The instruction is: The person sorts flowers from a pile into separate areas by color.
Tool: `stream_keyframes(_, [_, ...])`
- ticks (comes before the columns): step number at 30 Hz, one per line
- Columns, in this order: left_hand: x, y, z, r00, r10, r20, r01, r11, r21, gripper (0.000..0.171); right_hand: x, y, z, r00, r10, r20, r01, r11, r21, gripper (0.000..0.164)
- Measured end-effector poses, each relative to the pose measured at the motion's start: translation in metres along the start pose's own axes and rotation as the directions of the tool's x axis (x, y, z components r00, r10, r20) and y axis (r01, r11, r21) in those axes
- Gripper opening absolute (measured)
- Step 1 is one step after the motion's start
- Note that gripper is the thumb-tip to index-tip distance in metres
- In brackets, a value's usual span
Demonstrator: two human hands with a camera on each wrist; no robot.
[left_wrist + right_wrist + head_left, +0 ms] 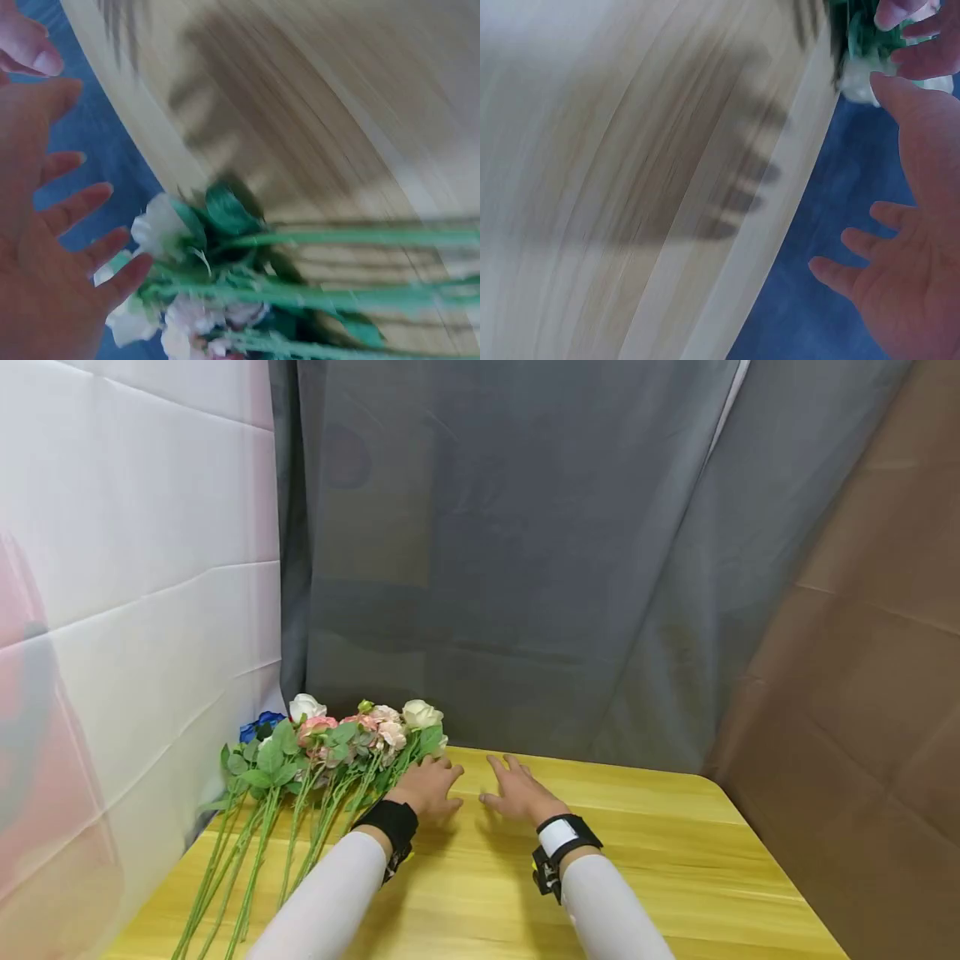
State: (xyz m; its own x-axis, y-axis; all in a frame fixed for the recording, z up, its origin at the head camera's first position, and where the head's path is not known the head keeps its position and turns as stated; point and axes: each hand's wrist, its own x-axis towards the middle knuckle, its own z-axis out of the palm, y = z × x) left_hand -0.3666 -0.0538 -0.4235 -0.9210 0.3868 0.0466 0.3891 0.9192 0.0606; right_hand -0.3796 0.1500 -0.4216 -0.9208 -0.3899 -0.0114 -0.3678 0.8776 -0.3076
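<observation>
White sleeves nearest, both forearms reaching forward over yellow wood-grain table. Stems of the flowers run along the table's left side, lower ends toward the person, leaning slightly left, roughly side by side. Black straps on both wrists, the right one with a white patch.

Left hand: fingers released, spread and slightly bent, just beside the right edge of the flowers; contact with leaves, cannot tell. Right hand: fingers also released and apart, over the table, right of left hand, small gap between them. Hand shadows fall on the wood in both wrist views.

Flower heads bunched at the table's far left: cream rose at right end, close to left fingertips; pink rose further left, white rose behind it, blue flower at far left, green leaves among them. Side cloths: white at left, brown at right. Dark grey curtain hangs behind table's far edge
</observation>
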Motion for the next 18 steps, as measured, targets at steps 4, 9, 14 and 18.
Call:
stream_keyframes(4, [-0.012,-0.010,-0.008,0.998,0.056,-0.010,-0.056,0.998,-0.021,0.047,0.005,-0.007,0.001,0.999,-0.035,0.007,0.035,0.999,0.002,0.075])
stream_keyframes(9, [-0.025,-0.028,-0.014,0.997,0.079,-0.021,-0.080,0.997,-0.015,0.047,0.011,-0.013,0.003,0.997,-0.073,0.011,0.073,0.997,0.015,0.076])
stream_keyframes(14, [-0.046,-0.051,-0.013,0.996,0.084,-0.028,-0.086,0.993,-0.078,0.043,0.013,-0.021,0.011,0.995,-0.099,0.018,0.098,0.994,0.044,0.077])
stream_keyframes(18, [-0.067,-0.064,-0.006,0.998,0.051,-0.040,-0.058,0.983,-0.172,0.035,0.010,-0.031,0.022,0.993,-0.115,0.036,0.113,0.992,0.062,0.075])
